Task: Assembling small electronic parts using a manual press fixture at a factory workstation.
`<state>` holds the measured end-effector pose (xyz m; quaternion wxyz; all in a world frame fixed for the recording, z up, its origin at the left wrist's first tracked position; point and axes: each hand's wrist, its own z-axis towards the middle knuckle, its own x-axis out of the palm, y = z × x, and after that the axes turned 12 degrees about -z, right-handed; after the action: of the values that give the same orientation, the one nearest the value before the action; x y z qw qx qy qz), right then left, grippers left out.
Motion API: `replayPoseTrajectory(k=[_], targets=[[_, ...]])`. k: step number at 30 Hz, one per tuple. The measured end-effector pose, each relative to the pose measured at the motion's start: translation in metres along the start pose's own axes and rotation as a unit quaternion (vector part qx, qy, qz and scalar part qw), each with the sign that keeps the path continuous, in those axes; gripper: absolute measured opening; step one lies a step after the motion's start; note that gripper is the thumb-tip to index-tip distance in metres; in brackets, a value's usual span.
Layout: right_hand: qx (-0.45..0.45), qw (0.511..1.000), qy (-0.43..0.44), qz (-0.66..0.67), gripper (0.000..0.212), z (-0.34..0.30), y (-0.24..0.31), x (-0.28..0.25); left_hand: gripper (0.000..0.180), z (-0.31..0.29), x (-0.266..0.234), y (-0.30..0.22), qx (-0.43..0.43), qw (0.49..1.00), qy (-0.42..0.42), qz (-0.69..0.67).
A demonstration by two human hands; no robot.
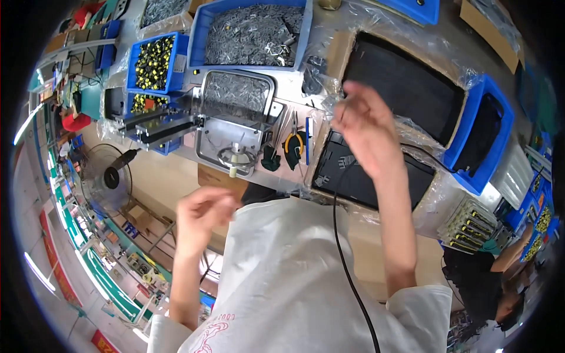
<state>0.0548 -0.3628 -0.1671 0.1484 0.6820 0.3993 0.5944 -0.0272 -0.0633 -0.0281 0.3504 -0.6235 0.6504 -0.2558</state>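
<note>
Looks early: a few metal parts (347,160) in the near black tray (368,187), loose pieces (241,36) heaped in the blue bin (198,38); right hand (368,132) above tray, left hand (204,215) away from it, fingers bent, can't tell if pinching anything.

The pliers (293,133) lie between two trays (420,181).

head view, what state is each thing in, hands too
left hand: raised, fingers bent, blurred
right hand: raised, fingers curled; cannot tell if holding anything
near black tray: a few metal pieces inside
large blue bin: filled with grey parts
smaller blue bin: filled with yellow-and-black parts
pliers: lying flat
fan: upright; cannot tell if spinning
</note>
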Motion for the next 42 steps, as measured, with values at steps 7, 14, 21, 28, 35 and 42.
replayPoseTrajectory(k=[7, 14, 21, 28, 35, 42], targets=[[-0.013, 0.988, 0.056, 0.143, 0.028, -0.084, -0.024, 0.057, 0.019, 0.005, 0.081, -0.022, -0.002, 0.953, 0.234, -0.190], [-0.108, 0.985, 0.041, 0.129, 0.023, -0.125, -0.039, 0.074, 0.012, -0.020, 0.089, -0.016, -0.039, 0.944, 0.296, -0.143], [-0.157, 0.987, 0.005, 0.040, 0.019, -0.147, -0.028, 0.088, 0.008, -0.035, 0.087, -0.002, -0.021, 0.921, 0.314, -0.230], [-0.184, 0.982, 0.026, 0.026, 0.017, -0.163, -0.017, 0.095, 0.006, -0.054, 0.087, -0.004, -0.063, 0.887, 0.346, -0.300], [-0.108, 0.991, 0.001, -0.083, 0.021, -0.171, 0.009, 0.097, 0.007, -0.059, 0.082, -0.015, -0.058, 0.894, 0.326, -0.303], [-0.175, 0.960, 0.010, -0.219, 0.016, -0.170, 0.017, 0.096, 0.008, -0.060, 0.077, -0.024, -0.059, 0.928, 0.310, -0.201]])
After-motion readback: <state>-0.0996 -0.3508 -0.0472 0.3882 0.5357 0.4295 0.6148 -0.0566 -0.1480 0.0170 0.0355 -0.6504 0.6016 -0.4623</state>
